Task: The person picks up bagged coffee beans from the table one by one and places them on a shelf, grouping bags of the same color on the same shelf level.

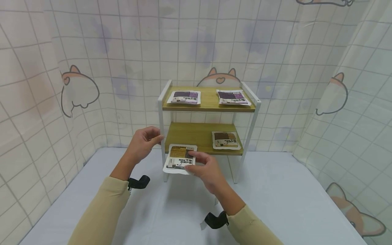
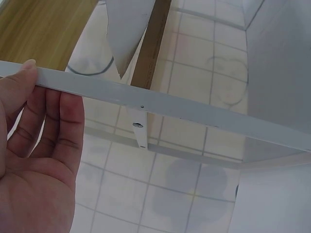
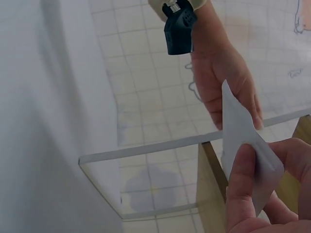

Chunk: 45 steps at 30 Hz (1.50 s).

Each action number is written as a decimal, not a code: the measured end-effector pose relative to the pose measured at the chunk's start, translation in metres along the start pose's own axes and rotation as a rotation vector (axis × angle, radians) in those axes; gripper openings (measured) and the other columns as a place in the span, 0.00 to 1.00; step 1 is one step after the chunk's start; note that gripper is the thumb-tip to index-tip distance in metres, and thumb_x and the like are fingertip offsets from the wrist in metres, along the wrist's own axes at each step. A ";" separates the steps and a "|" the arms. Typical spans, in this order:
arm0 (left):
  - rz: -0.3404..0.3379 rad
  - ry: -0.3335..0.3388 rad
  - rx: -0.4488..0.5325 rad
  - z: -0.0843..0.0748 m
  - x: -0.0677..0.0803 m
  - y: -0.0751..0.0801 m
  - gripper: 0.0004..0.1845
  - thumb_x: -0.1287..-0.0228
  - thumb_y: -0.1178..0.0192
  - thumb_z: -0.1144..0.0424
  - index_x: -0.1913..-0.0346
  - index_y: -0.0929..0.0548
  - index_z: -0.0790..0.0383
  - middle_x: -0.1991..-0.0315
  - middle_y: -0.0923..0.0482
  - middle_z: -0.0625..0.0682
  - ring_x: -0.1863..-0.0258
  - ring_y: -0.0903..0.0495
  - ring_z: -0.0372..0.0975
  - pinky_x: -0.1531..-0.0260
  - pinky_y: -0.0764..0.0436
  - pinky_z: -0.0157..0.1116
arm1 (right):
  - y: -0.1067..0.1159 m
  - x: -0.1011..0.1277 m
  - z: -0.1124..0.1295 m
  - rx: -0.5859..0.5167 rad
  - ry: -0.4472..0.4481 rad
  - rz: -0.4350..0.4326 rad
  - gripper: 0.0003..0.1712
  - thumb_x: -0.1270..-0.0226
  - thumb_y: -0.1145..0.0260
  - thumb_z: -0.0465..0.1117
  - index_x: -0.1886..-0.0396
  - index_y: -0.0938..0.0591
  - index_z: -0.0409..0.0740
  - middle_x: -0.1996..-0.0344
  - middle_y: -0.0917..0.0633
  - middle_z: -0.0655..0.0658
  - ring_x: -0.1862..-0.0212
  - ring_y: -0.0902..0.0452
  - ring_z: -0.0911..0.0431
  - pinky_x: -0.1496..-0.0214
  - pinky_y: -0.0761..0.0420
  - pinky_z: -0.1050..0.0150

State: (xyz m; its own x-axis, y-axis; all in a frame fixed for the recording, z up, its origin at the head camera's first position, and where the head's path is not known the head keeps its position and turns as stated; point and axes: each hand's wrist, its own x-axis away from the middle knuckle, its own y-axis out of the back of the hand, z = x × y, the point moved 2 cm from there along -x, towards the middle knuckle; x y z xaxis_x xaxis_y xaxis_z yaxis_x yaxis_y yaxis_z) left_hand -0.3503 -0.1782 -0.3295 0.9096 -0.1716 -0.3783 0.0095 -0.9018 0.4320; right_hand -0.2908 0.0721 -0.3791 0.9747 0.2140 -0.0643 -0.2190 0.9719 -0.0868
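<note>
My right hand [image 1: 209, 171] pinches a flat white-edged packet [image 1: 177, 162] with a brown and yellow label, thumb on top. That packet is at the front left edge of the lower wooden shelf [image 1: 190, 133]; whether it touches the board cannot be told. In the right wrist view the packet [image 3: 239, 124] shows its plain whitish back, tilted between the fingers. My left hand [image 1: 143, 142] holds the white left front post [image 2: 184, 109] of the rack between thumb and fingers. A similar brown packet [image 1: 226, 140] lies on the lower shelf's right side.
On the upper shelf [image 1: 209, 98] lie purple-labelled packets, one spot at left [image 1: 185, 97] and another at right [image 1: 232, 97]. The rack stands on a white-covered table [image 1: 269, 197]. Behind it hangs a gridded curtain [image 1: 202, 41] with cartoon animals.
</note>
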 end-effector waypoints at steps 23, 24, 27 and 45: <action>0.006 0.009 -0.005 0.003 0.000 0.001 0.12 0.25 0.38 0.57 0.48 0.16 0.60 0.48 0.14 0.57 0.51 0.16 0.49 0.38 0.20 0.54 | -0.002 -0.012 0.006 -0.019 0.056 -0.128 0.22 0.39 0.25 0.29 0.44 0.14 0.38 0.49 0.16 0.36 0.55 0.15 0.52 0.52 0.11 0.58; 0.006 0.010 -0.006 0.002 0.000 0.001 0.12 0.25 0.38 0.57 0.48 0.16 0.60 0.48 0.14 0.57 0.51 0.16 0.49 0.38 0.20 0.54 | -0.002 -0.012 0.006 -0.023 0.060 -0.133 0.22 0.39 0.25 0.29 0.44 0.14 0.37 0.49 0.16 0.36 0.55 0.15 0.52 0.52 0.11 0.58; 0.005 0.010 -0.007 0.002 0.000 0.001 0.11 0.25 0.38 0.57 0.49 0.16 0.58 0.49 0.15 0.57 0.51 0.16 0.49 0.38 0.20 0.53 | -0.002 -0.014 0.007 -0.032 0.073 -0.139 0.21 0.39 0.25 0.29 0.45 0.15 0.35 0.47 0.15 0.34 0.54 0.14 0.51 0.53 0.11 0.56; 0.014 -0.001 -0.002 0.002 -0.001 0.001 0.10 0.25 0.39 0.57 0.49 0.15 0.58 0.49 0.15 0.55 0.52 0.16 0.48 0.38 0.20 0.54 | -0.001 -0.022 0.009 -0.031 0.085 -0.180 0.19 0.37 0.25 0.31 0.46 0.14 0.33 0.48 0.15 0.31 0.59 0.11 0.49 0.57 0.11 0.58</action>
State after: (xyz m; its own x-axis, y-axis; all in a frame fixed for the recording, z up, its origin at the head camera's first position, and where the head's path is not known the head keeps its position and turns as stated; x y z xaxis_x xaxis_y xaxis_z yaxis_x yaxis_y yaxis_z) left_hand -0.3519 -0.1797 -0.3304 0.9092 -0.1846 -0.3732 -0.0022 -0.8985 0.4389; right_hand -0.3111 0.0671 -0.3683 0.9914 0.0270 -0.1284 -0.0444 0.9899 -0.1344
